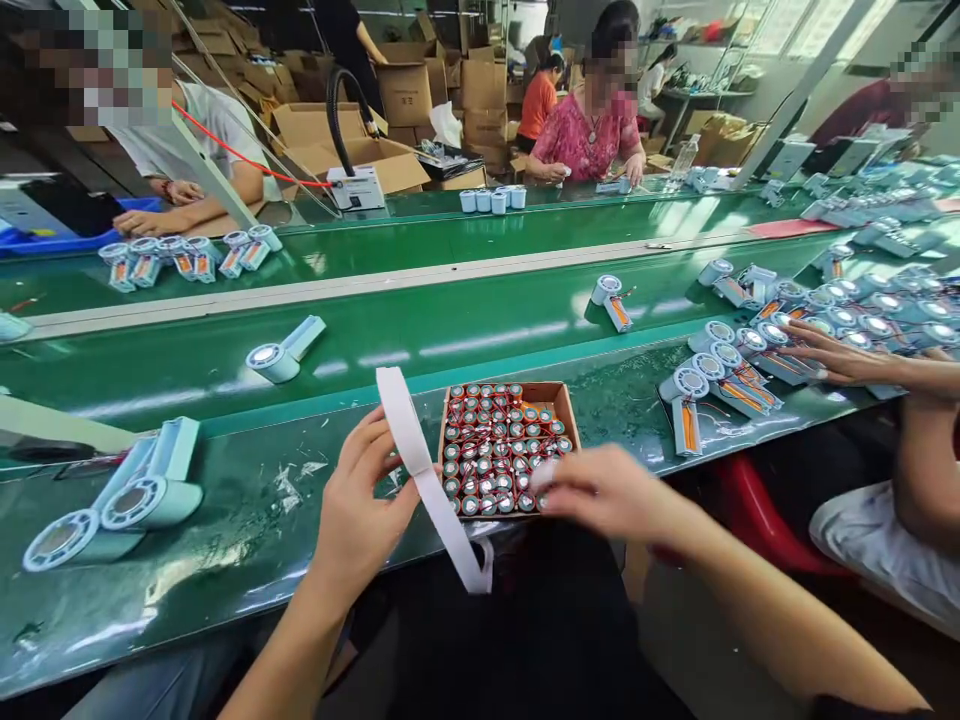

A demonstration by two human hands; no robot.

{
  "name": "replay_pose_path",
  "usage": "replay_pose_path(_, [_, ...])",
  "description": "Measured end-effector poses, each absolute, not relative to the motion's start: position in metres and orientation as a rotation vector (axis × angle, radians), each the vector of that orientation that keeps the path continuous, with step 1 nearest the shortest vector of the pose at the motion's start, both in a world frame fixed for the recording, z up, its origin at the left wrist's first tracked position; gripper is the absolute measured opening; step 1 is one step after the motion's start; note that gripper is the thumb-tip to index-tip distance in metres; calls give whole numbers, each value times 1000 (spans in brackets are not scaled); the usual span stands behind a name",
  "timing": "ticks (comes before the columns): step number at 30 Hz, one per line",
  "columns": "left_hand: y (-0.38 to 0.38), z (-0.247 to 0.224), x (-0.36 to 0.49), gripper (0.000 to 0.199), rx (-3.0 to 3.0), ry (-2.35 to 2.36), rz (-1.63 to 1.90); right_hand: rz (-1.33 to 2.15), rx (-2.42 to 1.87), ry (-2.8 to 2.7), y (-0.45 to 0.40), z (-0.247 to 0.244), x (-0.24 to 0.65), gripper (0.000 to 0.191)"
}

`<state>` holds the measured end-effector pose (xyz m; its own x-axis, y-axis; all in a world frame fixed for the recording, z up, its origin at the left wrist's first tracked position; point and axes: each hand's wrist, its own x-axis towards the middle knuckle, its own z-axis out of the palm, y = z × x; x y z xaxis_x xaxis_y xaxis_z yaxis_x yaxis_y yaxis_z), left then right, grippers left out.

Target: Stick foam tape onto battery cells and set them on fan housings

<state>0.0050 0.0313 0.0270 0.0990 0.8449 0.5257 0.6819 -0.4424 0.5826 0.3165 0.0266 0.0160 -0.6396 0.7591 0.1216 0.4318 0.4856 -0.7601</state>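
My left hand (367, 500) is closed around a roll of white tape (401, 420), held upright at the left of a cardboard box. From the roll a loose strip of tape (454, 535) hangs down past the table's front edge, its end curled. The open box (574, 425) holds rows of small cylindrical battery cells (487, 450) with red wires over their tops; orange sides show at the back right. My right hand (604, 490) is over the box's front right corner, blurred, with its fingers drawn together. A small whitish bit shows at its fingertips, too smeared to name.
Light-blue plastic housings (150, 500) lie at left; many more (720, 370) crowd the right, where a neighbour's hand (847, 350) reaches in. Single housings (274, 360) sit on the green conveyor belt (450, 320). Co-workers (589, 135) sit across the line.
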Motion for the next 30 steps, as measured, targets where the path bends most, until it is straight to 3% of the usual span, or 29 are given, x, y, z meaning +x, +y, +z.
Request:
replay_pose_path(5, [21, 15, 8, 27, 2320, 1456, 1217, 531, -1313, -2266, 96, 21, 352, 27])
replay_pose_path(13, [16, 7, 16, 28, 2428, 1367, 1151, 695, -1412, -2171, 110, -2, 330, 12])
replay_pose_path(22, [20, 6, 24, 32, 2536, 1329, 1081, 619, -1058, -1238, 91, -9, 322, 31])
replay_pose_path(27, [23, 1, 35, 39, 2544, 1305, 1010, 598, -1153, -1987, 77, -20, 300, 29])
replay_pose_path(30, [21, -2, 33, 40, 2528, 1323, 994, 661, -1213, -2132, 76, -16, 312, 35])
